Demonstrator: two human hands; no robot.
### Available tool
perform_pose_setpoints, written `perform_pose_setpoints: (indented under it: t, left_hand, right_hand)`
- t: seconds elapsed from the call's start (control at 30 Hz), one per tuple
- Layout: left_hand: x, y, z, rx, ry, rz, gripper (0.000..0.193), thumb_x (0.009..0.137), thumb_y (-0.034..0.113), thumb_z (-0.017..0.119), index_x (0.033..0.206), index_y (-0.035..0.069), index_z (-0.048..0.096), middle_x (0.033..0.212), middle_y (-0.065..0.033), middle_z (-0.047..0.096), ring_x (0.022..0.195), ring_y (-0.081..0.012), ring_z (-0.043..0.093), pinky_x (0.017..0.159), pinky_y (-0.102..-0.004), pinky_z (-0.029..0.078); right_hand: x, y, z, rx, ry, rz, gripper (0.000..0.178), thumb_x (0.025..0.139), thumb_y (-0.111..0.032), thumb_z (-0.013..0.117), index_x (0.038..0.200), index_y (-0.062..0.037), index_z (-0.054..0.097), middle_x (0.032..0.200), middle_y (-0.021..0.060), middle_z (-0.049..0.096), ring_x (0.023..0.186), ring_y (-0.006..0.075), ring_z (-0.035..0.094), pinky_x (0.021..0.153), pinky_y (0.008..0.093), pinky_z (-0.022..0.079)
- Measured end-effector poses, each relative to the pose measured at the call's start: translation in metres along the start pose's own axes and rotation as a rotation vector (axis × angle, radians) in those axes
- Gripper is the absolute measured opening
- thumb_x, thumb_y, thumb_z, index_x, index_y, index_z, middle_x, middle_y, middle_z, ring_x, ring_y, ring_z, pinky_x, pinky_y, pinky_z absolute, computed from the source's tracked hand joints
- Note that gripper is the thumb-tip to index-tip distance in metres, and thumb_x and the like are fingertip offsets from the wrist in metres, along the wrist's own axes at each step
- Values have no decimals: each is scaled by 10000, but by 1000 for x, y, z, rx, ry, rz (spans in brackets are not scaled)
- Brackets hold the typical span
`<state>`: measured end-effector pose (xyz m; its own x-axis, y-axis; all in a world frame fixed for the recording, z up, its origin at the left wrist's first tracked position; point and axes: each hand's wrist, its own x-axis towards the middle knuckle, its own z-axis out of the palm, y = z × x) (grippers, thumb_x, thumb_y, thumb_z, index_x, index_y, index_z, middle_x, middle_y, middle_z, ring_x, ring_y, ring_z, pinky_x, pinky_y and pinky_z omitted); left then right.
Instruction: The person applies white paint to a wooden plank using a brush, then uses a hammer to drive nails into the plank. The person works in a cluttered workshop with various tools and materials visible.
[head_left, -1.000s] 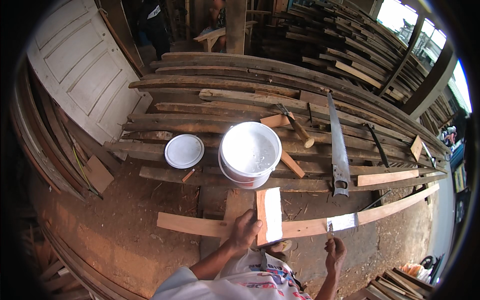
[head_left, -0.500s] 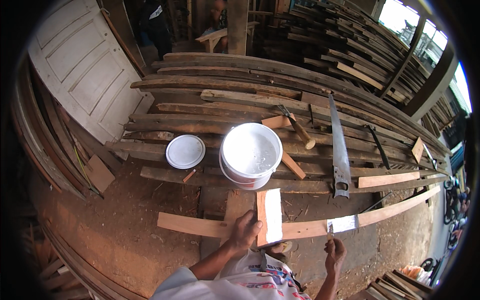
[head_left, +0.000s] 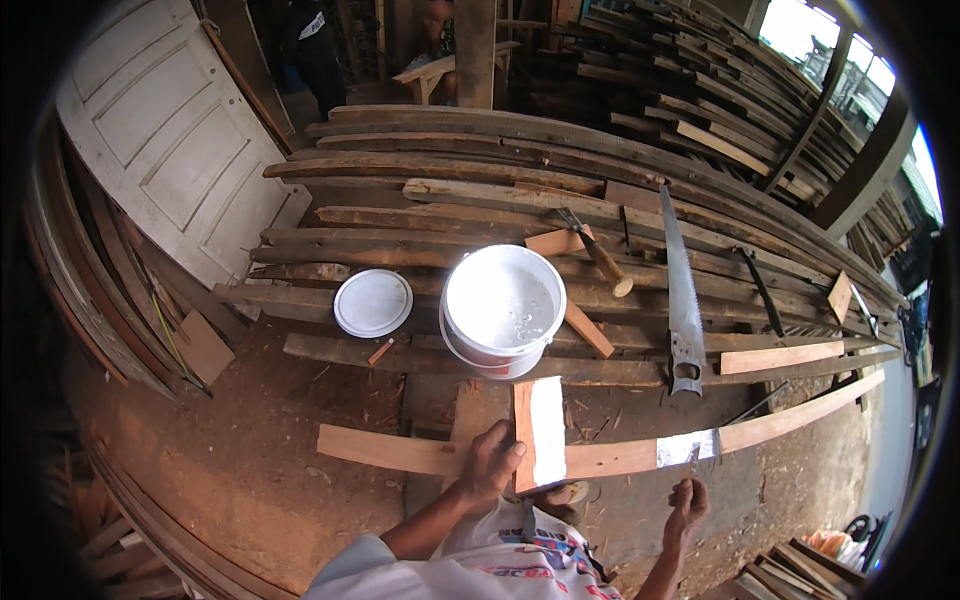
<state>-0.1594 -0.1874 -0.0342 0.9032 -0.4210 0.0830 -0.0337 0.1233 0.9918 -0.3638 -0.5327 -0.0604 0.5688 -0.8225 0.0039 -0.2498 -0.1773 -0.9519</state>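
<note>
My left hand [head_left: 491, 462] grips the edge of a short board [head_left: 523, 440], whose right-hand face carries a thick white coat. This board stands crosswise at a long pale wooden strip [head_left: 605, 459]. On the strip's right half lies a white patch [head_left: 675, 449]. My right hand [head_left: 686, 505] pinches a small thin spreading tool [head_left: 692, 462], its tip at the patch's lower edge; its exact kind is hard to make out. Beyond the short board stands a white bucket [head_left: 497, 360] with white paste inside. Its round lid [head_left: 373, 303] lies to the left.
Rough planks [head_left: 400, 240] lie side by side beyond the strip. On them rest a hammer [head_left: 605, 265], a handsaw [head_left: 682, 300] and wood offcuts [head_left: 780, 357]. A white panelled door [head_left: 175, 150] leans at far left. A person [head_left: 310, 50] is in the background.
My right hand has moved right with the spreading tool, from the left edge of the white patch toward its middle. My left hand and the short board have stayed put.
</note>
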Motion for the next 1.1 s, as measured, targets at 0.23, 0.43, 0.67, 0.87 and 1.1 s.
perform_pose_setpoints:
  t: [0.23, 0.43, 0.67, 0.87, 1.1]
  left_hand:
    - [8, -20, 13, -87, 89, 42, 374, 1000, 330, 546, 1052, -39, 580, 935, -74, 615, 830, -151, 550, 737, -322, 481]
    - [13, -28, 9, -36, 20, 113, 679, 993, 382, 512, 1435, -134, 516, 1353, -253, 624, 1166, -300, 670, 937, -422, 576]
    - [14, -22, 14, -10, 26, 115, 696, 996, 387, 506, 1458, -134, 509, 1361, -263, 618, 1177, -318, 666, 959, -423, 568]
    - [15, -19, 18, -45, 19, 102, 694, 992, 370, 498, 1470, -134, 497, 1381, -268, 607, 1199, -325, 661, 959, -431, 571]
    - [14, -19, 16, -24, 31, 97, 700, 987, 370, 498, 1474, -134, 492, 1372, -270, 613, 1202, -324, 659, 957, -429, 572]
  right_hand:
    - [10, -5, -6, 39, 171, 91, 349, 1093, -340, 659, 1062, 3, 714, 860, 38, 676, 734, 111, 604, 651, 285, 486]
    - [13, 12, -13, 79, 206, 168, 345, 1084, -357, 674, 1071, -16, 724, 856, 19, 700, 721, 90, 612, 625, 260, 481]
    - [3, 12, 1, 32, 172, 192, 398, 1082, -400, 668, 1101, -6, 727, 875, 34, 706, 718, 98, 605, 630, 270, 475]
    - [6, 38, 2, -7, 122, 200, 427, 1076, -436, 669, 1082, -14, 736, 829, 13, 684, 714, 91, 583, 631, 270, 464]
    - [-28, 43, -30, -248, 123, 363, 428, 1071, -430, 672, 1093, -8, 738, 814, 14, 673, 697, 101, 581, 630, 279, 479]
